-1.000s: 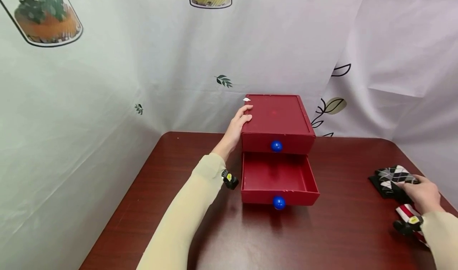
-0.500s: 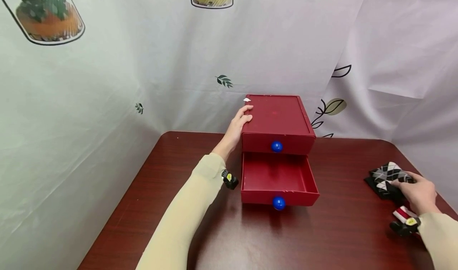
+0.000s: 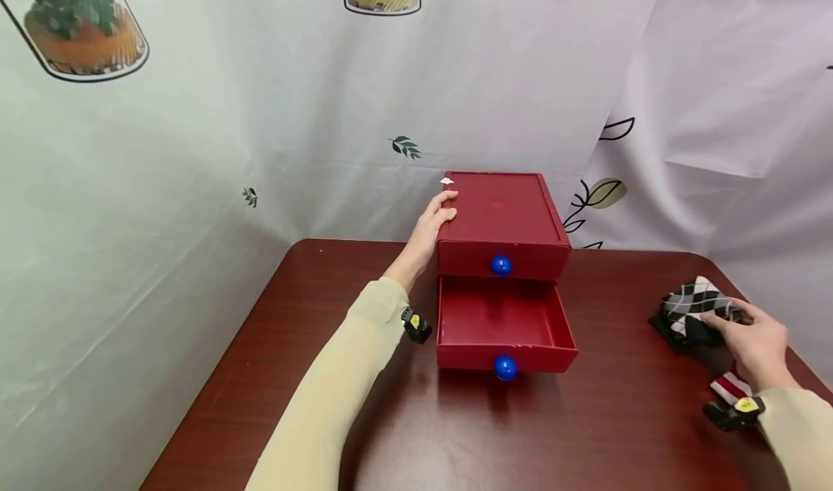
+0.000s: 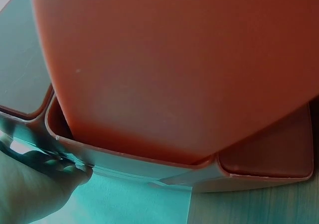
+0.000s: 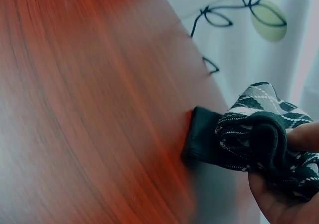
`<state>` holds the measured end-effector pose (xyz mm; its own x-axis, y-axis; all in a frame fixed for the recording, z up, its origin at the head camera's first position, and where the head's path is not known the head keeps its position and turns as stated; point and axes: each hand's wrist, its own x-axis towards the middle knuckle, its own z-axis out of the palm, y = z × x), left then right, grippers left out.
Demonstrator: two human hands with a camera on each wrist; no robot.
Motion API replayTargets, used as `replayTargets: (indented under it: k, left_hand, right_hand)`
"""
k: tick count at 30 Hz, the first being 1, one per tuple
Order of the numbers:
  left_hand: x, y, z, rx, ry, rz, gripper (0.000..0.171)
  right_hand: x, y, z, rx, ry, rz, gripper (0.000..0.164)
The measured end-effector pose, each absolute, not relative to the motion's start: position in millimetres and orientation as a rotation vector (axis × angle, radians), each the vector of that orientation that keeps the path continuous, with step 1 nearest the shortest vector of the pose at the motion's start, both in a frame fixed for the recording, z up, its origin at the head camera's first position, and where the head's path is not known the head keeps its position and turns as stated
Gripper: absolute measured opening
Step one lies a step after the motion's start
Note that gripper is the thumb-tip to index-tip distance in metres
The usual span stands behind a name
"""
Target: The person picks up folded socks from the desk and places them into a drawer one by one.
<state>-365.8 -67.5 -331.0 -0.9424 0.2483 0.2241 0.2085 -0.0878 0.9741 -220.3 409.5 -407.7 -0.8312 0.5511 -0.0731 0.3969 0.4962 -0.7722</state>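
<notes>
Head view: your right hand (image 3: 758,339) pinches the folded argyle sock (image 3: 698,309) near the right edge of the bench (image 3: 625,404); it has shifted slightly leftward, so carrying seems begun. Left wrist view: your left hand (image 4: 42,186) rests unclenched against the drawer unit (image 4: 134,157). Right wrist view: the sock's black end points away from your grip, long axis running roughly outward

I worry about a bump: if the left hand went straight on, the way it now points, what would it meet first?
The box: the left hand touches it at the left edge of its top. Depth is hard to judge, so it might slide over the top or push the side.
</notes>
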Motion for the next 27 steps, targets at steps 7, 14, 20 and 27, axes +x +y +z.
replayTargets:
  k: [7,14,20,27]
  left_hand:
    - [-365.3,-68.2,-330.2,0.512,2.108,2.235,0.041]
    - [-365.2,-67.5,-330.4,0.524,2.105,2.23,0.042]
    - [-366.2,-67.6,-331.3,0.523,2.111,2.22,0.041]
    - [-365.3,-68.3,-330.6,0.525,2.091,2.227,0.041]
  right_hand:
    - [-219.8,398.2,-397.7,-0.691,-2.551,1.302,0.078]
    - [-216.0,388.6,-391.0,-0.645,-2.55,1.32,0.078]
    - [-214.5,374.9,-384.3,-0.584,-2.542,1.348,0.077]
    - [-211.0,358.9,-371.8,-0.559,-2.623,1.255,0.075]
